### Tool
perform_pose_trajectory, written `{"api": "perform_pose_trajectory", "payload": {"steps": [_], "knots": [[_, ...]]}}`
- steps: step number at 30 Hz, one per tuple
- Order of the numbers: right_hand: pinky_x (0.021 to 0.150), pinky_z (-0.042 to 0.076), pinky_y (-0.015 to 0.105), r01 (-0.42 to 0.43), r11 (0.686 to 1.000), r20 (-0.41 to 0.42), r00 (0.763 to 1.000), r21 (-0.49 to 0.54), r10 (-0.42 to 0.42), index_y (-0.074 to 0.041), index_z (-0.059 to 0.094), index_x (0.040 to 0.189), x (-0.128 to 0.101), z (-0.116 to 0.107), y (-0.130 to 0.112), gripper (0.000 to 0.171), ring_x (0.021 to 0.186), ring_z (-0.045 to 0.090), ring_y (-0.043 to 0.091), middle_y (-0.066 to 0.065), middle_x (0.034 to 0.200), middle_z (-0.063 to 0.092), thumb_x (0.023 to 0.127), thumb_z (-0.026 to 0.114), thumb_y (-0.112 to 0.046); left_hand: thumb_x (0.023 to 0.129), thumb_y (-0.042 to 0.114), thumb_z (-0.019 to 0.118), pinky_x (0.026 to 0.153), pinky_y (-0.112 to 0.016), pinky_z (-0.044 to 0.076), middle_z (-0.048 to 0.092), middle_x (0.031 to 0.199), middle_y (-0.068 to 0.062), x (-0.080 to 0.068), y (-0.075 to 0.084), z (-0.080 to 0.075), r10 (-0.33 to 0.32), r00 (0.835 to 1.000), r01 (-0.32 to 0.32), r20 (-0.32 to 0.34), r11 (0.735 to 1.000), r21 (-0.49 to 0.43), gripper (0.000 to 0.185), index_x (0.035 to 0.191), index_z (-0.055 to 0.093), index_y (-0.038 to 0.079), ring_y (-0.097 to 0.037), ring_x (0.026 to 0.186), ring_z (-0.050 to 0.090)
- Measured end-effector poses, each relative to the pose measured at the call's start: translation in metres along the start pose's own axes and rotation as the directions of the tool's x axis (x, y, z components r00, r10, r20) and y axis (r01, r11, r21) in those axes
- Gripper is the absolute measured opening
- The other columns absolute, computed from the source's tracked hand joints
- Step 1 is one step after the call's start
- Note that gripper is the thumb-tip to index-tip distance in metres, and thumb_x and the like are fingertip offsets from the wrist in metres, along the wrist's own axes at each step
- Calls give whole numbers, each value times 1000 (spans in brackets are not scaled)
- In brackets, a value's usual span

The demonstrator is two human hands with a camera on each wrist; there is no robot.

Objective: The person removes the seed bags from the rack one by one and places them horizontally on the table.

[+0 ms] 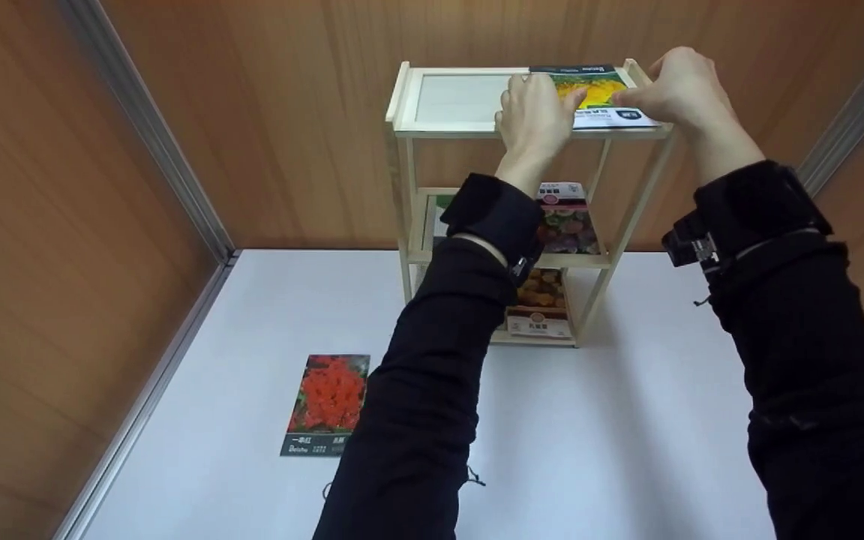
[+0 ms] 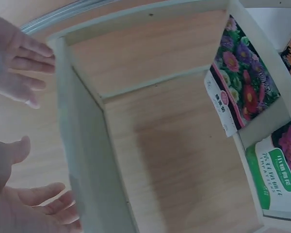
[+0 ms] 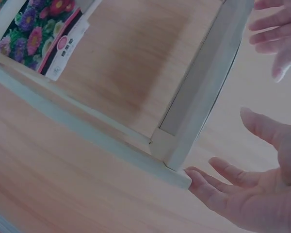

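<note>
On the right half of the wooden rack's top shelf lies a seed packet with yellow flowers. My left hand is over the packet's left side, its thumb along the edge and its fingers loosely bent. At the right end is my right hand, thumb tip by the packet's right edge. From below, the left wrist view shows my left hand with loosely extended fingers. In the right wrist view, fingers of my right hand reach the rack's corner, loosely spread.
On the middle shelf are a packet with mixed flowers and an impatiens packet. A packet with orange flowers is on the bottom shelf. A red-flower packet lies on the white table. Wood-grain panels surround it.
</note>
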State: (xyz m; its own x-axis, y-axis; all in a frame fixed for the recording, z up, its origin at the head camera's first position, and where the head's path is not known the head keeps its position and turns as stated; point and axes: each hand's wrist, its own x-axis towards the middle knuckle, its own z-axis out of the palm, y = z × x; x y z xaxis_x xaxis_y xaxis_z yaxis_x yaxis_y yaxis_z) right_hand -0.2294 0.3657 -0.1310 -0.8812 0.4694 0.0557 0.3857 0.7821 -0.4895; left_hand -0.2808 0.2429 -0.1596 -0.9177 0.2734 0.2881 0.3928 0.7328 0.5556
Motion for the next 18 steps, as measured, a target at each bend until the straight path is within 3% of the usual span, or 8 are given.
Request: {"api": "perform_pose_trajectory", "payload": {"steps": [5, 9, 14, 18], "knots": [[77, 42, 27, 7, 1000, -10, 1000, -8, -7, 5, 29, 134, 3, 7, -5, 66, 98, 43, 27, 22, 129, 37, 86, 53, -33, 83, 54, 46, 86, -26, 31, 47, 106, 3, 2, 0, 13, -54, 999, 53, 8, 993, 103, 42, 103, 61, 21, -13, 98, 43], [64, 38, 26, 42, 998, -31, 999, -41, -43, 8, 42, 125, 4, 10, -7, 57, 86, 42, 24, 20, 117, 44, 84, 56, -29, 83, 56, 43, 91, -29, 26, 46, 109, 2, -1, 2, 21, -42, 999, 41, 2, 979, 198, 45, 104, 62, 22, -16, 103, 40], [60, 36, 26, 83, 995, -28, 996, -55, -85, 9, 44, 124, 6, 17, -10, 58, 88, 42, 25, 21, 130, 39, 83, 58, -30, 85, 56, 40, 94, -33, 23, 46, 112, -1, -2, 2, 26, -25, 1000, 27, -8, 958, 284, 43, 101, 63, 24, -20, 108, 37], [63, 39, 22, 35, 999, -25, 999, -25, -35, 6, 39, 129, 7, 22, -14, 62, 91, 44, 23, 19, 131, 39, 82, 60, -29, 87, 54, 41, 93, -34, 22, 46, 114, -1, -1, 3, 29, -27, 1000, 29, -12, 955, 294, 40, 103, 63, 24, -21, 110, 36]]}}
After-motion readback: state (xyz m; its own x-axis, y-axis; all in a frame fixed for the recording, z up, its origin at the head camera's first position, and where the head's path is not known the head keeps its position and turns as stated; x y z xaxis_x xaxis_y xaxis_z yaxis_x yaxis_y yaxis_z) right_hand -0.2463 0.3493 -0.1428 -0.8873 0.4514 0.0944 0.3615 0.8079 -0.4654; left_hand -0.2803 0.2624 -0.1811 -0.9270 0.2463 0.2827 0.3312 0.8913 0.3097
